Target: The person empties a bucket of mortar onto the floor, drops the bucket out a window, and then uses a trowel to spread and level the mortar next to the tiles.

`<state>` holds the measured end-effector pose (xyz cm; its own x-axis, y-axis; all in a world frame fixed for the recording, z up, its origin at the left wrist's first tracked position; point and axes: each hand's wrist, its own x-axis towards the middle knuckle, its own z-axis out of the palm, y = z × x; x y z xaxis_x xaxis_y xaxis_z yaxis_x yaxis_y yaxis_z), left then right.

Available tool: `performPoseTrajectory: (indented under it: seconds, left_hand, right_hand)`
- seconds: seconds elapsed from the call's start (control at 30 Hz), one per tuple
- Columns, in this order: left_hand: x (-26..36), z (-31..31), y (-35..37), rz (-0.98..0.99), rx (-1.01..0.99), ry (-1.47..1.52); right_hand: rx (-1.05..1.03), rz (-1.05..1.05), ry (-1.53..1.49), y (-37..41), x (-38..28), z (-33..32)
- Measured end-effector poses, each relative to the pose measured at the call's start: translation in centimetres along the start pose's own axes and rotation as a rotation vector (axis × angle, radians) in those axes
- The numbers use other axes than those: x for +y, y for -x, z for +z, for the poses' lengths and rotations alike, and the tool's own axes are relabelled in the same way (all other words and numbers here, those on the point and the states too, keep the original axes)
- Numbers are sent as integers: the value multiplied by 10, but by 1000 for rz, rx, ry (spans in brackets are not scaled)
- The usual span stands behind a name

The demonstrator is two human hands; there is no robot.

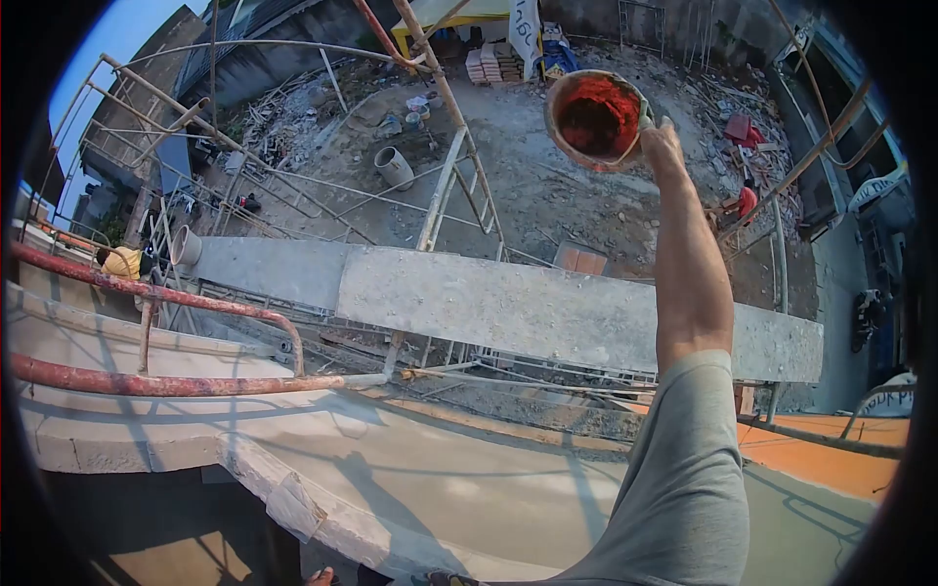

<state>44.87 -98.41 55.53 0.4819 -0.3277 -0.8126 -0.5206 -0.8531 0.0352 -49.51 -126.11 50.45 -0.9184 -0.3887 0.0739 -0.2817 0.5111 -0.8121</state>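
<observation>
Left of the right hand's (660, 139) fingers, seemingly clamped on its rim, hangs a round rust-brown bucket (594, 119) holding red material, above the dirt yard (547, 200); probably heavy, rigid, best gripped by the rim.

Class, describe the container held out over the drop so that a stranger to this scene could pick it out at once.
Find the long grey concrete beam crossing the middle of the view. A bare forearm rises past it to the right hand, which grips a round container by its rim. Its inside is red, unlike the grey drum on the ground below.
</observation>
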Motion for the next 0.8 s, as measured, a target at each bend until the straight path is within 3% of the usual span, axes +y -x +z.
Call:
performPoseTrajectory:
  seconds: [0.03,0.17,0.33,0.4,0.43,0.47,0.5,0.53,0.6,0.63,0.67,0.7,0.73,0.77,0.8]
  left_hand:
    - [-1,0,-18,5,-17,26]
    - [-9,8,-69,32,-84,133]
    - [-14,17,-84,60,-77,125]
    - [-15,20,-86,81,-67,125]
    - [-16,22,-87,94,-62,128]
    - [-17,24,-87,107,-58,130]
    - [-18,26,-87,121,-56,132]
    - [-19,28,-87,135,-54,135]
    - [-22,32,-86,162,-45,137]
    - [-23,34,-85,178,-42,139]
    - [-25,36,-84,195,-39,141]
    - [-49,32,-126,202,-44,144]
    - [-74,31,-170,404,-89,13]
    - [-93,30,-207,605,-132,-121]
    - [-86,38,-187,612,-135,-117]
  right_hand:
    - [-24,91,-30,1,-9,10]
    - [-81,-71,109,49,26,55]
    - [-391,178,298,181,163,93]
    - [-618,250,484,257,246,105]
    - [-981,191,626,293,235,78]
    - [-867,226,632,342,279,82]
    - [-1173,-22,784,370,289,69]
    - [-1178,78,754,397,267,46]
    - [-1136,332,669,441,298,41]
    - [-1130,331,670,455,317,43]
    - [-1219,109,756,465,339,46]
    - [-1297,-121,839,469,346,47]
    - [-1289,-123,843,467,333,41]
    - [-1159,104,763,462,302,30]
    - [-1020,320,674,455,271,21]
